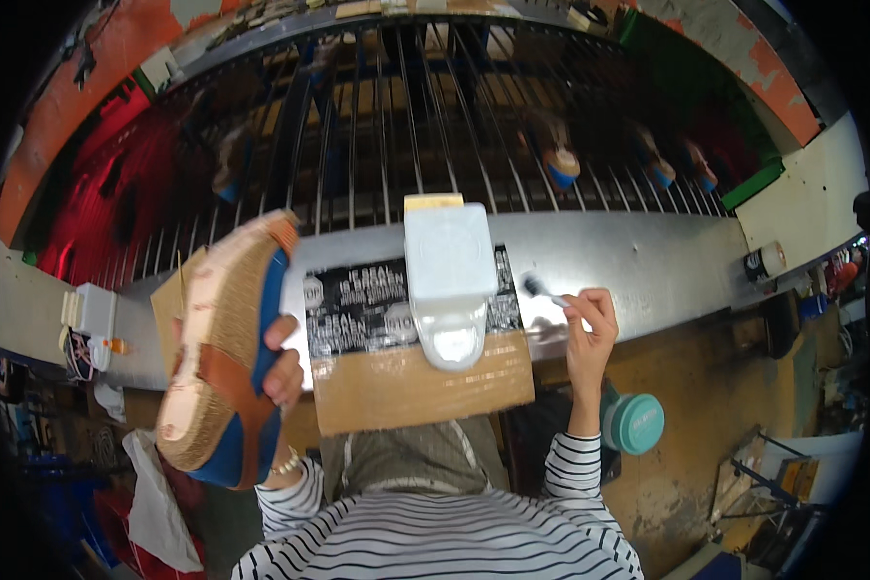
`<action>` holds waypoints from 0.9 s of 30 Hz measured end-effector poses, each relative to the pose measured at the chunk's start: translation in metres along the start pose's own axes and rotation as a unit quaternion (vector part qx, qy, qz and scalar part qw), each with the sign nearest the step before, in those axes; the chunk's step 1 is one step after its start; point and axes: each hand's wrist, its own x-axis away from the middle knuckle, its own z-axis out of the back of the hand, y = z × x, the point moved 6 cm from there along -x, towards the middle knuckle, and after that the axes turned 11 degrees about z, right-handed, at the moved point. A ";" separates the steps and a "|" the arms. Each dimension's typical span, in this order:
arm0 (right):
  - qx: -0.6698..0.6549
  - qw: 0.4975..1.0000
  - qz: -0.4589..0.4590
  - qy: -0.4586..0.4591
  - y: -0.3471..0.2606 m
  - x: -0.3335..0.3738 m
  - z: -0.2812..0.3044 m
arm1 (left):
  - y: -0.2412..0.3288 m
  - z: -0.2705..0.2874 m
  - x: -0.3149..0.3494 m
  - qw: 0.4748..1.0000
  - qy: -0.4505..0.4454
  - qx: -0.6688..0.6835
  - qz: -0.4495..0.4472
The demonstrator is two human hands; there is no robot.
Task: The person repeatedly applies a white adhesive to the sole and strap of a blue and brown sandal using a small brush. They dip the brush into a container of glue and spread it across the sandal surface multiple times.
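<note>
The left hand (282,375) is clamped on the shoe (220,348), raised at the near-left edge of the worktop (648,256); the right hand (592,333) pinches the brush (543,288), worktop stretching rightward. Cardboard (425,391) overhangs the front edge, its black strip (358,300) bearing white lettering.

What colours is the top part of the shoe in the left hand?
The shoe has a blue and brown top part, shown in the head view.

Toward eight o'clock, a blue shoe (227,353) with brown trim, tan woven sides and pale sole; at three, a dark-bristled brush (535,285). Centrally, a white container (449,251) and brown cardboard (425,396) banded black and white. Toward six, a white shirt (435,536) with dark stripes; toward four, a teal lid (640,423).
</note>
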 end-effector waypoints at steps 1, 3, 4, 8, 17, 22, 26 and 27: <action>0.092 0.991 0.014 -0.091 -0.018 0.003 0.001 | 0.004 -0.001 0.006 0.999 0.001 -0.027 -0.017; 0.187 0.960 0.127 -0.167 -0.055 0.004 -0.007 | 0.009 -0.003 0.012 0.995 -0.054 -0.084 -0.027; 0.222 0.940 0.153 -0.210 -0.067 0.006 -0.014 | 0.012 -0.001 0.013 0.995 -0.060 -0.080 -0.027; 0.250 0.926 0.163 -0.232 -0.091 0.010 -0.031 | 0.010 -0.017 0.020 0.970 -0.155 -0.185 0.023; 0.263 0.932 0.161 -0.190 -0.092 0.010 -0.033 | 0.055 -0.053 0.056 0.965 -0.025 -0.225 -0.132; 0.265 0.945 0.124 -0.149 -0.090 0.022 -0.023 | 0.067 -0.048 0.062 0.931 -0.141 -0.332 -0.057; 0.262 0.958 -0.004 -0.116 -0.077 0.037 -0.014 | 0.048 -0.026 0.068 0.950 -0.112 -0.282 -0.075; 0.264 0.958 0.024 -0.114 -0.080 0.035 -0.018 | 0.044 -0.021 0.070 0.948 -0.076 -0.278 -0.137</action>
